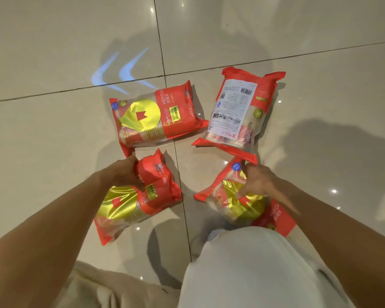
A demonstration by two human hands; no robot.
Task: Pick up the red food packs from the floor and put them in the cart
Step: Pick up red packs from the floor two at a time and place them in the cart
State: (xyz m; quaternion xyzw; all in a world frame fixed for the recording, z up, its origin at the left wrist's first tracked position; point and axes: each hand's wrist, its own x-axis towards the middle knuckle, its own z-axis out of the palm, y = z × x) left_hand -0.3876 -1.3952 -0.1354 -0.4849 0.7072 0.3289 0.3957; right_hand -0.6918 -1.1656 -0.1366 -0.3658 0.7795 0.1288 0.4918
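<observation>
Several red food packs with gold patches lie on the glossy tiled floor. My left hand [126, 174] grips the near-left pack [138, 198] across its middle. My right hand [257, 182] is closed over the top of the near-right pack [236, 201], which is partly hidden by my knee. Beyond them lie a far-left pack [156, 114], face up, and a far-right pack [238, 112], turned label side up. No cart is in view.
My knees in light trousers [253, 267] fill the bottom of the view. A blue projected arrow mark [120, 72] shines on the beige floor tiles [53, 52] behind the packs. Dark shadows fall on the floor at right.
</observation>
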